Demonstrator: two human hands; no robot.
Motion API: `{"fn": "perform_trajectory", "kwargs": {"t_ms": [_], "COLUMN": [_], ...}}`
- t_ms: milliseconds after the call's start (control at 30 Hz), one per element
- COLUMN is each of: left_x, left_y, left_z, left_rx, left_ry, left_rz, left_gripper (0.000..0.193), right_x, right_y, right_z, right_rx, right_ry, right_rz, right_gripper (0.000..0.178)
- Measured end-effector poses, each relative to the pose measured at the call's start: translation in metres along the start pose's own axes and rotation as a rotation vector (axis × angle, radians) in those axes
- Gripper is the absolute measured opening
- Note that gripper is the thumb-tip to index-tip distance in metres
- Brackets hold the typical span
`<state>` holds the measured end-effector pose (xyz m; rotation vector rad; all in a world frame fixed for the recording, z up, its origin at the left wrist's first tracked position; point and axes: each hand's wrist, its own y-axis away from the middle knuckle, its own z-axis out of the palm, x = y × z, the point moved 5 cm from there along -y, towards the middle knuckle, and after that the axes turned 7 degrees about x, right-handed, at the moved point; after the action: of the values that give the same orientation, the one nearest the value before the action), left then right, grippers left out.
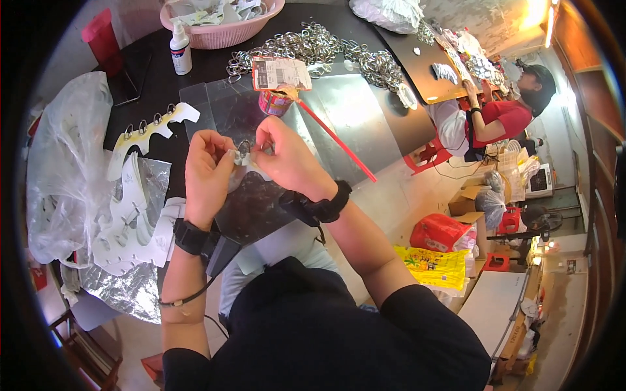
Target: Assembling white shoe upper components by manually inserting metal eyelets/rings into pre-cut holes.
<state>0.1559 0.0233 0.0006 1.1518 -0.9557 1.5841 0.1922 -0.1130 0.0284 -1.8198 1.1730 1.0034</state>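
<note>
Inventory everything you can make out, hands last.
White piece with ring: one, white and silver, centre
Metal rings: many, silver, heaped at top centre
White cut-outs: several, white, left
Basin: one, pink, top left
Bottle: one, white, below the basin
Tin: one, pink, above centre
Stick: one, red, right of the tin
Plastic bag: one, translucent, far left
Table: one, black, beneath the rings
Co-worker: one, red top, upper right
Yellow bag: one, yellow, lower right
Left hand: one, dark wristband, gripping the piece
Right hand: one, dark wristband, likewise
</note>
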Motion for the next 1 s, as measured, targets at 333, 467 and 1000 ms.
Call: {"fn": "perform_trajectory", "kwargs": {"t_ms": [333, 467, 1000], "left_x": [-0.0016, 0.0003, -0.0031], "left_y": [-0.0019, -0.0013, -0.0005], "left_z": [-0.0007, -0.0016, -0.0024], "left_rx": [-0.029, -0.001, -0.019], "left_ry": [-0.013, -0.008, -0.036], "left_rz": [0.016, 0.005, 0.032], "left_gripper": [0.023, 0.021, 0.024], "right_x": [0.0045, -0.0004, -0.0013], "right_y": [-0.0013, -0.0007, 0.0014], "right_z": [0.0014, 0.0013, 0.0012], "right_rx": [-0.005, -0.010, 0.022], "right_ry": [-0.030, -0.026, -0.001], "right_rz": [0.001, -0.016, -0.007], "right_gripper": [0.021, 0.021, 0.022]}}
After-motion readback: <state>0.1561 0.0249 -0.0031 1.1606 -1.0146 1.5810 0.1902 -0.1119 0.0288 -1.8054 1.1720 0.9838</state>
